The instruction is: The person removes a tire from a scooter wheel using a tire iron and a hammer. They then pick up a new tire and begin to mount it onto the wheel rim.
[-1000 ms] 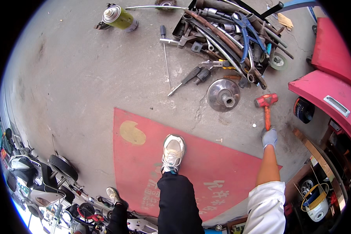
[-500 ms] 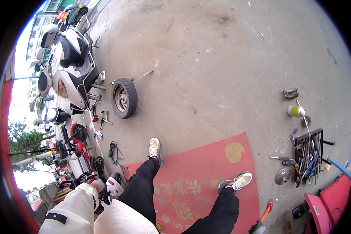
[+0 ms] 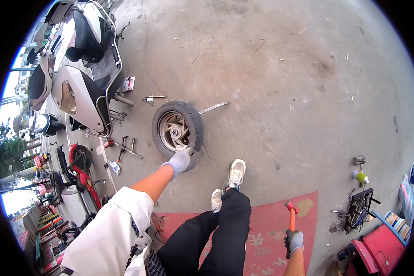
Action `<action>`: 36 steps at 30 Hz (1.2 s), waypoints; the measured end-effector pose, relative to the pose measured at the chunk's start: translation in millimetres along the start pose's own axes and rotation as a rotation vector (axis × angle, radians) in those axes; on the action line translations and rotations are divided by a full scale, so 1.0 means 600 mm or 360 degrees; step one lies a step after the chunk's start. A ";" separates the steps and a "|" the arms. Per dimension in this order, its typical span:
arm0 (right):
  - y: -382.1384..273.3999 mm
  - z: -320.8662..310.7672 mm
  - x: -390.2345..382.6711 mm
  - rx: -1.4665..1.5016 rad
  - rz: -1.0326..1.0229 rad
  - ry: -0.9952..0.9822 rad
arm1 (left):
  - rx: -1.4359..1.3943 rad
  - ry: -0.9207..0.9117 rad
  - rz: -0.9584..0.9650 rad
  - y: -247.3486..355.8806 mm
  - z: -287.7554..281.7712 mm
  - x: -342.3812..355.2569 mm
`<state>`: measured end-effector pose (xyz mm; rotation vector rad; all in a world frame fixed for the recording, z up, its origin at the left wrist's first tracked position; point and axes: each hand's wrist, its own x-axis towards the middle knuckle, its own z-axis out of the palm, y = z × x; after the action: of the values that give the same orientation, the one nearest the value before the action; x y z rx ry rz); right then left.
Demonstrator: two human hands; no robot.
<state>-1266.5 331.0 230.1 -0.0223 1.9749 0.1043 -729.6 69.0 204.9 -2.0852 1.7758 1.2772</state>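
Looking down from the head camera, the view shows a broad outdoor floor of grey concrete (image 3: 280, 92), stained in dark patches and strewn with small bits of debris. A red mat (image 3: 267, 234) with a yellow mark lies at the lower edge, under and beside the person's feet in pale sports shoes (image 3: 236, 172).

A small scooter wheel (image 3: 177, 130), black tyre on a silver spoked rim, lies on the concrete just ahead of the mat. The left hand (image 3: 180, 161), in a grey glove, rests on the near edge of the tyre, fingers curled over the rubber. A flat metal bar (image 3: 213, 108) lies close behind the wheel.

The right hand (image 3: 293, 240), also gloved, is closed around the dark grip of a hammer (image 3: 290, 217) with an orange handle and red head, held head-up over the mat, well apart from the wheel.

To the left stands a white and silver scooter (image 3: 80, 92) with its rear end bare, and further scooters line the rim beyond it. Loose hand tools (image 3: 124, 147) lie on the floor between the scooter and the wheel.

At the right rim a dark tool rack (image 3: 359, 209) stands near a green and yellow spray can (image 3: 360, 176), with a red case (image 3: 377, 250) below them.
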 end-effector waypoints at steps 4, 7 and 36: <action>-0.221 0.155 0.064 -0.0572 -0.0417 0.0033 | 0.0269 -0.0099 0.0034 0.089 -0.090 0.173; -0.398 0.293 0.114 -0.0985 -0.0876 0.0281 | 0.0419 -0.0069 0.0121 0.036 -0.114 0.308; -0.538 0.982 -0.324 -0.1147 -0.1744 -0.0310 | -0.0314 -0.0857 -0.0485 -0.165 -0.454 0.188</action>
<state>-629.2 52.6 157.4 -1.4613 1.4059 0.0840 -510.1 -143.4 264.3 -1.7664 1.1025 1.7535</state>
